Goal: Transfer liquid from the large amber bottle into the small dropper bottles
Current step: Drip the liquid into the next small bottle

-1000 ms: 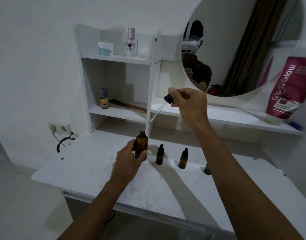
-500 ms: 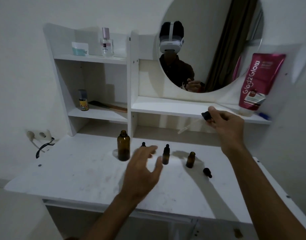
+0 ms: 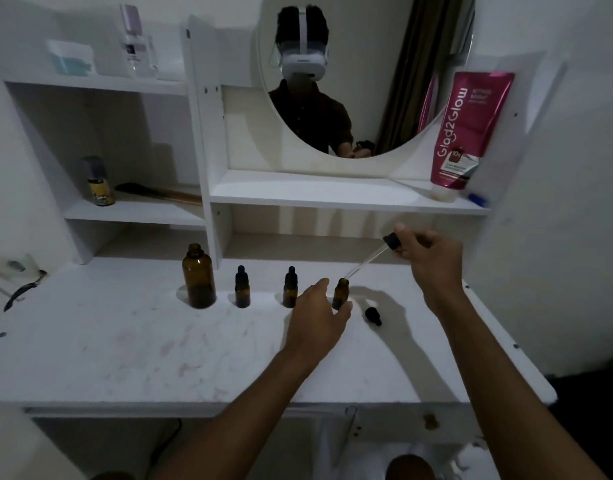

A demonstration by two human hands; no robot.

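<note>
The large amber bottle stands uncapped at the left of the row on the white desk. Two capped small dropper bottles stand to its right, then a third small bottle with no cap. My right hand pinches the black bulb of a long glass dropper, whose tip slants down to the third bottle's mouth. My left hand reaches in beside that bottle, forefinger to its left, thumb before its base. A small black dropper cap lies just right of it.
A white shelf unit and round mirror rise behind the row. A pink tube leans at the right, with a small yellow-labelled bottle and a brush on the left shelf. A socket with a black cable sits far left.
My left hand let go of the large bottle and moved right to the uncapped small bottle. My right hand carried the dropper right and down to that bottle's mouth.
</note>
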